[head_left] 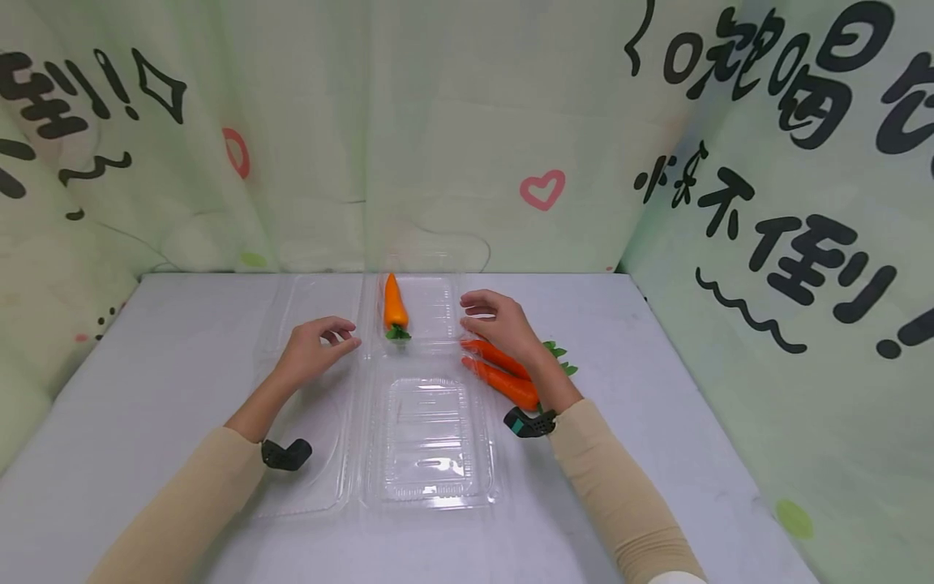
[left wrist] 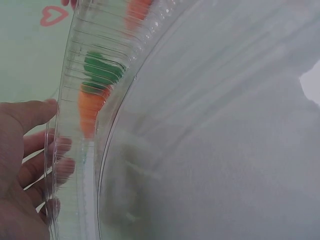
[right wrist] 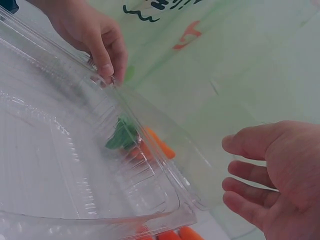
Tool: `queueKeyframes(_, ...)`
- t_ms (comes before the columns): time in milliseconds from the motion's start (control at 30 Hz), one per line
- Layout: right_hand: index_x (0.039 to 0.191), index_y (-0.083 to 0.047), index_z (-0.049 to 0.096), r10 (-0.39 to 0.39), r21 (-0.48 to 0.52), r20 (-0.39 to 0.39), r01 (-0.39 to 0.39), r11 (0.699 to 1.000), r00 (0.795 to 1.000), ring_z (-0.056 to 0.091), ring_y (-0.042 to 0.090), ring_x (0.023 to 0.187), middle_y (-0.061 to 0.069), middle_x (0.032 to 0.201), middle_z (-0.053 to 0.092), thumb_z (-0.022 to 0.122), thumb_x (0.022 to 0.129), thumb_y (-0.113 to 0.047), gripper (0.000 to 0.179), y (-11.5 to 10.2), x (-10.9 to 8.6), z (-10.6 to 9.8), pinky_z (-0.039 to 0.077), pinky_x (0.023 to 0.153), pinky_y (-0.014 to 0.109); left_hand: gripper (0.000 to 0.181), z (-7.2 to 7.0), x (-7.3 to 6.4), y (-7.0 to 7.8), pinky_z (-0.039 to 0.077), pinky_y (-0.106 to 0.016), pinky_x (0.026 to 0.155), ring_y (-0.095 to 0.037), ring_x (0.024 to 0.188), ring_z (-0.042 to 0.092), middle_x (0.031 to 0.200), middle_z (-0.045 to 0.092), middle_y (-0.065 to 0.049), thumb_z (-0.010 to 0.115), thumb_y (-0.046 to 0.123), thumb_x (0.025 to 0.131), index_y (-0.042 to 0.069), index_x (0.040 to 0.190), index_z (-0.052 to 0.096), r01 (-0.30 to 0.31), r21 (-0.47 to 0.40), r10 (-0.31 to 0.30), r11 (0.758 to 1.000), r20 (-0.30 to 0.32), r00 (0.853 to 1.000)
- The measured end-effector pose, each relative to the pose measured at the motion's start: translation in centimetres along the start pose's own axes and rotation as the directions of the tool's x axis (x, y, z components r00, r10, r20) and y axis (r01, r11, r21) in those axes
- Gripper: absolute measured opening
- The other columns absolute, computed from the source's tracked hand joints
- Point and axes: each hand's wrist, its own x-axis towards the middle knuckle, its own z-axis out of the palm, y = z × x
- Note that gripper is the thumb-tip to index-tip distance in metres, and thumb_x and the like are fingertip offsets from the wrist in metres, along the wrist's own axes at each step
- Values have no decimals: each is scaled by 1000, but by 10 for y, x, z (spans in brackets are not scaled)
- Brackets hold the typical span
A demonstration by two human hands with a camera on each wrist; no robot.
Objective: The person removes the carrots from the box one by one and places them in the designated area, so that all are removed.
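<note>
A clear plastic clamshell box lies opened out on the white table. Through its far part shows one orange carrot, its green top toward me. At the box's left side my left hand pinches the clear rim; from the right wrist view, its thumb and finger meet at that edge. My right hand is at the far right of the box, fingers loosely bent and spread, holding nothing. Below its wrist lie two more carrots, their green tops partly hidden by the forearm.
Left of the box's near part spreads another clear plastic panel. The white table extends to both sides. Behind it hangs a pale green curtain with dark lettering and hearts.
</note>
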Motion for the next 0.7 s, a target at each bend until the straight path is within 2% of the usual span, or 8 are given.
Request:
queueKeyframes(100, 129, -15, 57, 2, -2, 0, -2, 1000, 1000, 58, 24, 120, 6, 129, 60, 64, 93, -20, 38, -1, 1, 1, 53, 96, 38, 44, 0, 0, -2, 46, -23, 67, -14, 86, 57, 98, 69, 1, 66, 54, 85, 19, 112, 68, -7, 12, 7, 1000, -6, 1000)
queueKeyframes(233, 129, -14, 57, -5, 11, 10, 5, 1000, 1000, 58, 24, 120, 6, 129, 60, 65, 93, -21, 38, -4, 1, 2, 53, 96, 39, 36, -12, -11, 26, 47, -26, 66, -20, 88, 58, 100, 69, -6, 67, 40, 89, 12, 113, 67, 31, -8, -31, 999, 16, 999)
queueKeyframes(333, 129, -14, 57, -6, 20, 16, 5, 1000, 1000, 58, 24, 120, 7, 128, 60, 65, 92, -21, 38, -5, 2, 4, 52, 97, 39, 35, -12, -9, 23, 48, -28, 68, -21, 89, 58, 101, 69, -6, 68, 38, 89, 13, 113, 67, 44, -10, -44, 999, 23, 999)
queueKeyframes(400, 129, -14, 57, -4, 22, 20, 3, 1000, 1000, 58, 24, 120, 7, 128, 61, 65, 92, -21, 39, -5, 3, 5, 52, 98, 39, 36, -8, -8, 16, 46, -24, 64, -18, 87, 57, 99, 69, -3, 68, 42, 88, 15, 112, 67, 33, 3, -33, 999, 6, 999)
queueKeyframes(467, 130, -14, 56, -1, 19, 23, 0, 1000, 1000, 58, 24, 120, 6, 129, 60, 65, 92, -21, 39, -6, 4, 6, 52, 98, 39, 39, -8, -8, 13, 45, -23, 65, -19, 87, 57, 100, 69, -4, 68, 45, 87, 14, 112, 67, 30, -10, -30, 999, 15, 999)
queueKeyframes(567, 130, -14, 56, -4, 11, 26, 4, 1000, 1000, 58, 24, 121, 6, 130, 60, 65, 92, -21, 40, -8, 5, 8, 52, 98, 39, 37, -13, -14, 27, 43, -19, 61, -22, 88, 57, 100, 68, -7, 69, 40, 88, 11, 112, 67, 46, -27, -46, 999, 16, 999)
queueKeyframes(700, 130, -14, 56, -9, 5, 32, 9, 1000, 999, 57, 24, 121, 7, 130, 60, 65, 92, -20, 40, -10, 6, 9, 52, 97, 39, 39, -6, -8, 14, 46, -20, 63, -19, 88, 57, 101, 68, -4, 67, 45, 88, 15, 113, 66, 47, 4, -47, 999, 15, 999)
